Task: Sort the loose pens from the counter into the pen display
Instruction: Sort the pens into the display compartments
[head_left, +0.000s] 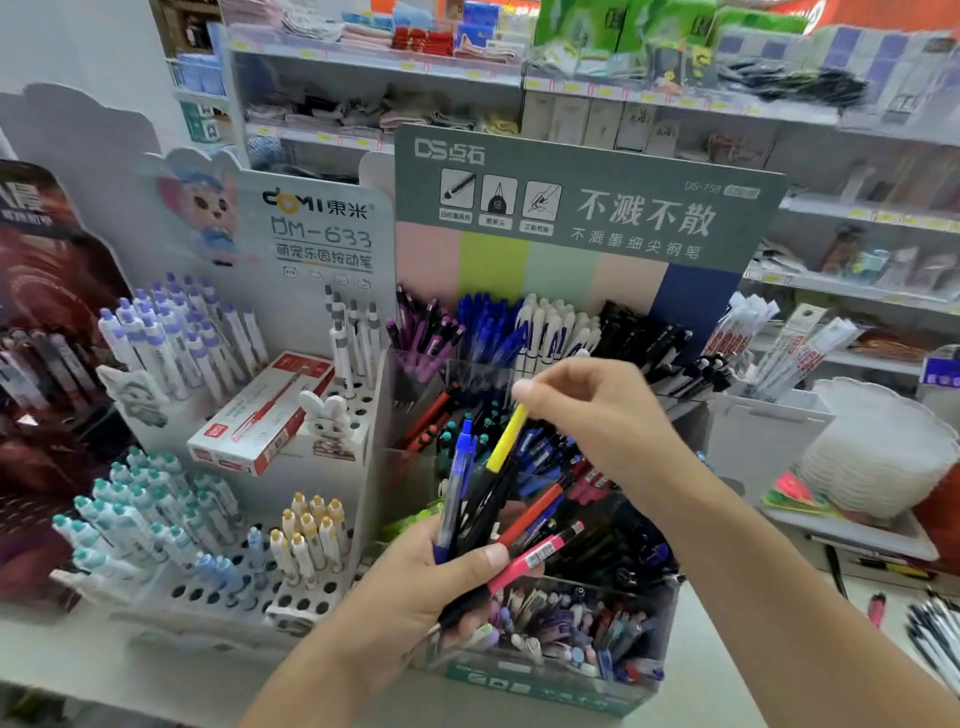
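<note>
My right hand (592, 415) pinches the top of a yellow-capped pen (506, 441) standing in the bundle of pens (498, 514) that my left hand (415, 587) grips, above the front compartments of the green pen display (587, 208) on the counter (727, 670).

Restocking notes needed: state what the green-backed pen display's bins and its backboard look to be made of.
Bins: seemingly clear, glossy plastic; the pens inside show through the front wall, and its edges catch light.
Backboard: probably printed card or thin board with a matte finish; flat, with a cut outline, coloured stripes and little glare, though blur leaves it open.
</note>
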